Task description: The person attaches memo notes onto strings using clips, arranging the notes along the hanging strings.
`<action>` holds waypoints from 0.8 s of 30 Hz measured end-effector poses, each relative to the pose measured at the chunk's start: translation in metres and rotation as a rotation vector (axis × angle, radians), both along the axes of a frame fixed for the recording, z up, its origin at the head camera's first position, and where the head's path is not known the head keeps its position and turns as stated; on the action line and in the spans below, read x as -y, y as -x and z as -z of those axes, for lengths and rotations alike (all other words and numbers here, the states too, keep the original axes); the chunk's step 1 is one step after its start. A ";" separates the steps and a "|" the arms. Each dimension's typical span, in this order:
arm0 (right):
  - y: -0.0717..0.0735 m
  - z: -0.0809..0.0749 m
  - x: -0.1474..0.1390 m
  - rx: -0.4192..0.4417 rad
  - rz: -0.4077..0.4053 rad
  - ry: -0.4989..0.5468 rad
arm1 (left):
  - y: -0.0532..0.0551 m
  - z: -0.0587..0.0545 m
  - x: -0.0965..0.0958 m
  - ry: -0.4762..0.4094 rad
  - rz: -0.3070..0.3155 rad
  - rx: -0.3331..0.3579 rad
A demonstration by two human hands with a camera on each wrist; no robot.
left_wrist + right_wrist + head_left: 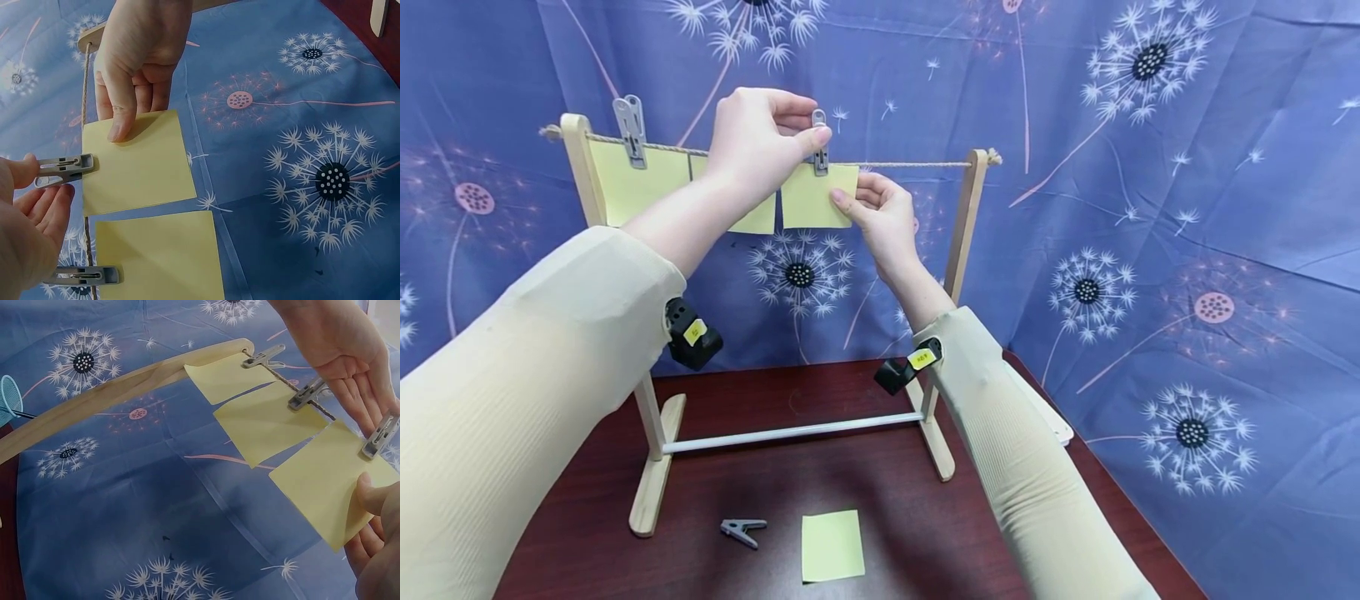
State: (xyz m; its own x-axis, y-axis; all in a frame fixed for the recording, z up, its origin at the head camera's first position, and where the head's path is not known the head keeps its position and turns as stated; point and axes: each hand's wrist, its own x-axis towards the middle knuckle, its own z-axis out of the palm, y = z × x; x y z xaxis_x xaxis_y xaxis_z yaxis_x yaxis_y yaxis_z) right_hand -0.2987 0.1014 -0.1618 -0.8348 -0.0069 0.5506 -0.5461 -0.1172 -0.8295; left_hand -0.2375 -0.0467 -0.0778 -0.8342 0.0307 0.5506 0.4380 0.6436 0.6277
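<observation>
My left hand [756, 137] is up at the twine [910, 164], its thumb and fingers on a grey clothespin [820, 142]. The clothespin's jaws sit over the top edge of a yellow paper square [812, 198] and the line. My right hand [887, 218] pinches that sheet by its right side, thumb in front and fingers behind, as the left wrist view shows. Two more yellow sheets hang to the left, the middle one [275, 419] by a clothespin [305, 397] and the far one [228, 378] by another clothespin [631, 133].
A wooden frame [967, 225] with a white crossbar [797, 432] stands on the dark red table [775, 487]. Toward the front lie a loose grey clothespin [743, 531] and a yellow paper square [832, 546]. A blue dandelion-print cloth [1112, 192] hangs behind.
</observation>
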 end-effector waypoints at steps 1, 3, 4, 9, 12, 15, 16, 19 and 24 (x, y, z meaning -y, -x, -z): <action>0.000 0.000 0.000 -0.001 -0.001 0.002 | 0.000 0.000 0.000 -0.001 0.005 -0.004; 0.000 0.001 0.000 -0.002 -0.002 0.009 | -0.001 0.000 0.000 -0.009 0.018 -0.009; 0.001 0.001 -0.001 -0.001 -0.004 0.013 | -0.001 0.000 0.000 -0.009 0.021 -0.008; 0.002 0.003 -0.003 -0.007 0.012 0.006 | -0.002 0.002 0.001 -0.010 0.012 -0.013; 0.002 0.005 -0.004 -0.013 0.022 0.004 | -0.003 0.003 0.004 -0.030 0.011 -0.033; 0.003 0.007 -0.005 -0.020 0.021 0.010 | -0.004 0.006 0.007 -0.062 0.018 -0.062; 0.003 0.008 -0.005 -0.022 0.020 0.013 | -0.005 0.008 0.007 -0.074 0.024 -0.076; 0.003 0.010 -0.006 -0.031 0.025 0.023 | -0.008 0.012 0.009 -0.106 0.045 -0.121; 0.005 0.013 -0.007 -0.050 0.039 0.043 | -0.012 0.020 0.012 -0.164 0.098 -0.188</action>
State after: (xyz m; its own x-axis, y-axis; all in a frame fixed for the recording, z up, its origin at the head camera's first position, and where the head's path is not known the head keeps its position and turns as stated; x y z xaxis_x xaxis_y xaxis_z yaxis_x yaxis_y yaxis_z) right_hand -0.3035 0.1083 -0.1752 -0.8056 0.0499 0.5903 -0.5912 -0.1300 -0.7960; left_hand -0.2254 -0.0585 -0.0982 -0.7141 0.0037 0.7001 0.6120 0.4890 0.6216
